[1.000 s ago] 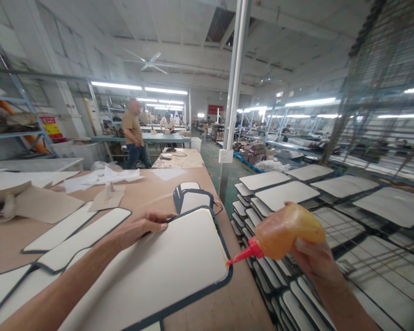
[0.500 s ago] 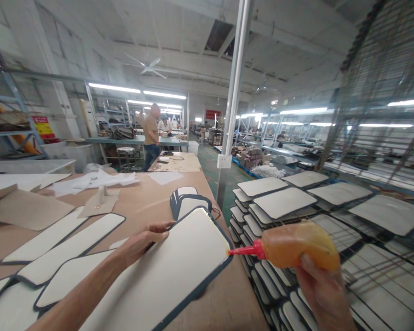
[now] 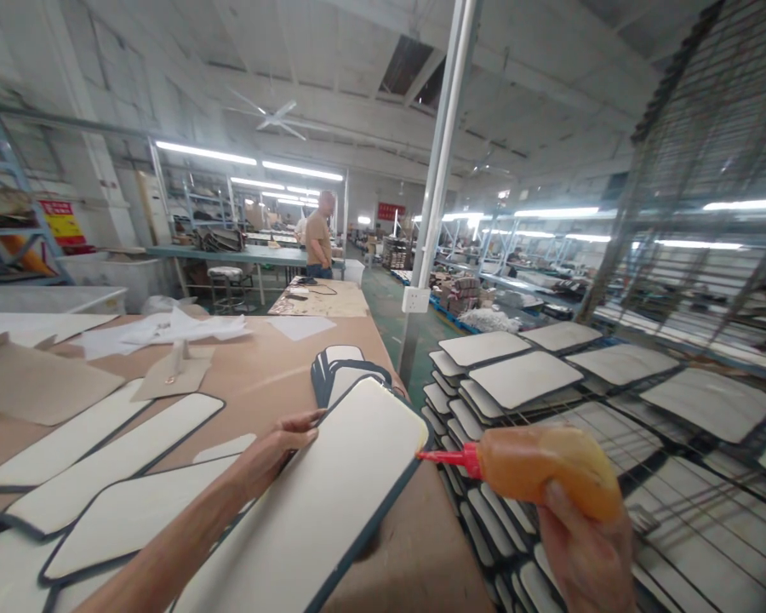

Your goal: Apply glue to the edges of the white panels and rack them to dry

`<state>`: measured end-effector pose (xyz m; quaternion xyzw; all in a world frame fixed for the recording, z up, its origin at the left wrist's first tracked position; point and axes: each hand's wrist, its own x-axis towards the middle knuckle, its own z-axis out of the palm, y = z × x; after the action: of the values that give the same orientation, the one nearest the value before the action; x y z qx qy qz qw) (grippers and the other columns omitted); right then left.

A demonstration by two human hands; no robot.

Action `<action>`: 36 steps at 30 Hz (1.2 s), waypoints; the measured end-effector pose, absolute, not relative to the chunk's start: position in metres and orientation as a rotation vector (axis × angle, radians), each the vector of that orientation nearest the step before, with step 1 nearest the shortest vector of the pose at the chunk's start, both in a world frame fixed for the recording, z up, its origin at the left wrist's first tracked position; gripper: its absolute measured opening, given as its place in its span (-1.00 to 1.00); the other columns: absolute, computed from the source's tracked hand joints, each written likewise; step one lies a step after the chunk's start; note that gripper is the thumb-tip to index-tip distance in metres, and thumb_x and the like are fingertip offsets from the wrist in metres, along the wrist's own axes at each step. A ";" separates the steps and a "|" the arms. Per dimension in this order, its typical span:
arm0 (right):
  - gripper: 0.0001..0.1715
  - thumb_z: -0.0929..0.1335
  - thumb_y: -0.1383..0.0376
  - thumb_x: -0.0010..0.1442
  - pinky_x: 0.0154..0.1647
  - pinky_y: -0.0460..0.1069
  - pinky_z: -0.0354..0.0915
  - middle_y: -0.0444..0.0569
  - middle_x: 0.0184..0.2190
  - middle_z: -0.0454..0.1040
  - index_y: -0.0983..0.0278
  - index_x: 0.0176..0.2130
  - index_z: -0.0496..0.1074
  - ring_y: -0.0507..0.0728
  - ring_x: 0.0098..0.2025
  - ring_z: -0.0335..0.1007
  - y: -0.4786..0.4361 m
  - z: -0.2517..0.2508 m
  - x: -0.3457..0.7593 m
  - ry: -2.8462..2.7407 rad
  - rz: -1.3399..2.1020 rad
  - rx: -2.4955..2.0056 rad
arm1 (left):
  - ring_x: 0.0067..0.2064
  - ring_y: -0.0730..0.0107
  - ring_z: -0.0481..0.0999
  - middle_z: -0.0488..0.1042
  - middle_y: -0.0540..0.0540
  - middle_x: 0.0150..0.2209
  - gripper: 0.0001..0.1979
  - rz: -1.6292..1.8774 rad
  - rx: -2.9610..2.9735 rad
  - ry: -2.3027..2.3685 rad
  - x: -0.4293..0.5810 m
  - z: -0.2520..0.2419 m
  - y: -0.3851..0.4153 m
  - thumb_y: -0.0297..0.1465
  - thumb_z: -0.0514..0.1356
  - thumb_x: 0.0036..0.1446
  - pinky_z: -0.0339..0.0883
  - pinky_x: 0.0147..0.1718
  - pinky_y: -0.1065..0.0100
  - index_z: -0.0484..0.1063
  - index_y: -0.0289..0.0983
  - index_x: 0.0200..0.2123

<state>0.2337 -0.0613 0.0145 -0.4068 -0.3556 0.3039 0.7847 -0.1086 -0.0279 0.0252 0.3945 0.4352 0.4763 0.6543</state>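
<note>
My left hand (image 3: pixel 294 438) grips the left edge of a long cream panel (image 3: pixel 332 485) with a dark border and rounded corners, holding it tilted above the table. Its fingers are closed on that edge, partly hidden beneath it. In my right hand (image 3: pixel 580 536) is a squeeze bottle (image 3: pixel 542 464) of amber glue, lying nearly level. The bottle's red nozzle tip (image 3: pixel 425 455) meets the panel's right edge just below its far corner. A thin yellowish line of glue runs along the far corner's edge.
Similar panels (image 3: pixel 121 455) lie on the brown table (image 3: pixel 261 358) at left, beside beige pieces (image 3: pixel 51 383). More dark-bordered pieces (image 3: pixel 348 375) are piled ahead. Wire racks with stacked panels (image 3: pixel 527 379) stand at right, past a metal post (image 3: pixel 431 196). A person (image 3: pixel 319 238) stands farther back.
The nozzle has shifted along the panel's edge from the far right corner toward me. The panel has turned slightly in my left hand. The person in the background has moved right.
</note>
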 end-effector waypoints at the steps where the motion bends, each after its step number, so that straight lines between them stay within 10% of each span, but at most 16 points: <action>1: -0.16 0.54 0.22 -0.19 -0.10 0.04 0.41 0.07 -0.01 0.43 0.24 0.09 0.32 0.22 -0.12 0.43 -0.061 0.014 0.232 -0.761 0.658 -0.878 | -0.33 0.20 0.59 0.62 -0.16 -0.29 -0.42 1.084 0.890 0.979 -0.108 0.024 -0.027 -0.40 0.38 -0.18 0.42 -0.37 0.35 0.45 -0.31 0.00; 36: -0.28 0.54 0.35 -0.14 -0.21 -0.13 0.40 -0.08 -0.10 0.49 0.11 0.03 0.39 0.04 -0.27 0.46 -0.081 0.012 0.201 -0.801 0.931 -0.711 | -0.53 0.30 0.50 0.50 -0.02 -0.55 -0.65 1.110 0.803 1.122 -0.104 0.043 -0.010 -0.47 0.35 -0.22 0.38 -0.53 0.34 0.33 -0.29 -0.31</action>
<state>0.2006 -0.0807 0.0123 -0.3265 -0.3679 0.4273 0.7586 -0.1042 -0.0098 0.0427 0.3512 0.4904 0.4853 0.6330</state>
